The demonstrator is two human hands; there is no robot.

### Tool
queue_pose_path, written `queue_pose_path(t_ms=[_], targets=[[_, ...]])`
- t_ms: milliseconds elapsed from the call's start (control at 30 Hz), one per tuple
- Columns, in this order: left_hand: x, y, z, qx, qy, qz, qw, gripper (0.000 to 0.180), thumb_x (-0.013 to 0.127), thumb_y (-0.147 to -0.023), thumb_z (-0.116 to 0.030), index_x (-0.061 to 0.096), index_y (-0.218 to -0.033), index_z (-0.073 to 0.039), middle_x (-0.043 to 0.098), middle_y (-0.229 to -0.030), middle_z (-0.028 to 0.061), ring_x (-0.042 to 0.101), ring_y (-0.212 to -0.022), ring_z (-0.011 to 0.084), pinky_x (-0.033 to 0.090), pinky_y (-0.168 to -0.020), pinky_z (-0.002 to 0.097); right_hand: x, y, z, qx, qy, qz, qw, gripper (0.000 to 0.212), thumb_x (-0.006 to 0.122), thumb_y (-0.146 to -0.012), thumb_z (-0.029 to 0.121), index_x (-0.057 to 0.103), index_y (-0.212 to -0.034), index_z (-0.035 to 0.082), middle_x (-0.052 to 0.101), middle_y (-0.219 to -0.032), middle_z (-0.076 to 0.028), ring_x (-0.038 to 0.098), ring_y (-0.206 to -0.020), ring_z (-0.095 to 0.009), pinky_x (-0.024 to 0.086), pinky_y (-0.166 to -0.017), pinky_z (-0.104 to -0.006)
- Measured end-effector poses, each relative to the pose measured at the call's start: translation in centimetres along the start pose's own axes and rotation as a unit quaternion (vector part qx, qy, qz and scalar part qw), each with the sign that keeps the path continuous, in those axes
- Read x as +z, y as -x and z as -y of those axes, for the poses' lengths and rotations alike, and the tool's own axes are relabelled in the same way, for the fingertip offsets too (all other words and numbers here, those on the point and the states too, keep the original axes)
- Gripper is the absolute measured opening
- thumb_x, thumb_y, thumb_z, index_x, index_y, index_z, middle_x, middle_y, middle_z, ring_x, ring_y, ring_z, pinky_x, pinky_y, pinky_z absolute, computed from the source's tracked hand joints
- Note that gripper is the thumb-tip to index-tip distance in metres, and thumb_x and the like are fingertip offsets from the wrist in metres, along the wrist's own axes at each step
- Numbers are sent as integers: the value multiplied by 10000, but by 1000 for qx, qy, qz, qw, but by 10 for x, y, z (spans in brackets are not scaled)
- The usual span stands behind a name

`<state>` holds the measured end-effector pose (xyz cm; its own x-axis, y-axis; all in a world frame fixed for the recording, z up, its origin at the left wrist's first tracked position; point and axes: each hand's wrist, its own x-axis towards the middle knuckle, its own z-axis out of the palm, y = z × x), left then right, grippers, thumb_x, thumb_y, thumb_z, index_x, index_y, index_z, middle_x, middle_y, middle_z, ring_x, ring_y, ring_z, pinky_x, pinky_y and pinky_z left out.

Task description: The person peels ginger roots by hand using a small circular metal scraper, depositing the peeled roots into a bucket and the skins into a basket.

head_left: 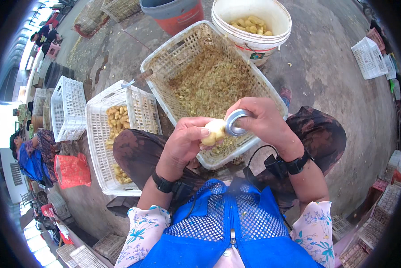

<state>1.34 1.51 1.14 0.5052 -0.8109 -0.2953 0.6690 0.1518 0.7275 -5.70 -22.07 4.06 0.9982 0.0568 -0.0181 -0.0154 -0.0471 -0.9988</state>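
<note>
Red bucket near 12 o'clock gets chopped by the top edge, left hand covers part of the root, person around 10 o'clock's too tiny to make out.

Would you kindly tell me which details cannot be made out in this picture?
In the head view:
- the covered side of the pale root, hidden by the left hand;
- part of the silver round tool, hidden by the right hand;
- the bottom of the white bucket, hidden by the pieces inside;
- part of the grey-and-red bucket, cut off by the upper edge.
</note>
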Motion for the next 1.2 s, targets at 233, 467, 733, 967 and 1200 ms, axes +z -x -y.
queue_pose_path(t_ms=[233,467,733,967,1200], targets=[[11,-1,0,32,-106,-71,991,455,670,-850,-165,669,-1232,82,728,-1024,96,666,-854,130,519,-742,247,5,0,-2,14,-53,-2,998,121,720,-813,-15,698,-933,-13,635,-796,-9,569,-736,-82,456,-658,-271],[11,-2,-2,13,-100,-60,993,439,674,-877,-143,659,-1265,62,706,-994,45,609,-791,80,484,-687,220,-5,-3,-10,13,120,-35,992,145,741,-812,-7,690,-947,-6,635,-811,-21,569,-706,-109,459,-645,-289],[16,-5,2,46,-121,-100,987,473,704,-884,-133,631,-1323,27,691,-1024,26,576,-760,56,469,-648,203,11,-5,-10,-50,24,-50,997,146,754,-803,-13,694,-935,-8,652,-857,-33,594,-745,-118,481,-678,-283],[16,-3,2,44,-129,-97,986,533,721,-877,-134,592,-1371,17,695,-1033,30,593,-762,72,490,-661,212,1,-5,-6,-7,124,-64,990,122,735,-828,13,709,-945,-6,654,-765,-27,599,-692,-123,487,-655,-295],[17,-10,4,38,-6,-76,996,523,678,-919,-122,538,-1401,24,677,-1115,77,611,-762,99,525,-649,222,16,-8,-18,-96,9,-81,992,106,744,-835,40,725,-933,4,655,-762,-19,578,-687,-87,471,-630,-285]])
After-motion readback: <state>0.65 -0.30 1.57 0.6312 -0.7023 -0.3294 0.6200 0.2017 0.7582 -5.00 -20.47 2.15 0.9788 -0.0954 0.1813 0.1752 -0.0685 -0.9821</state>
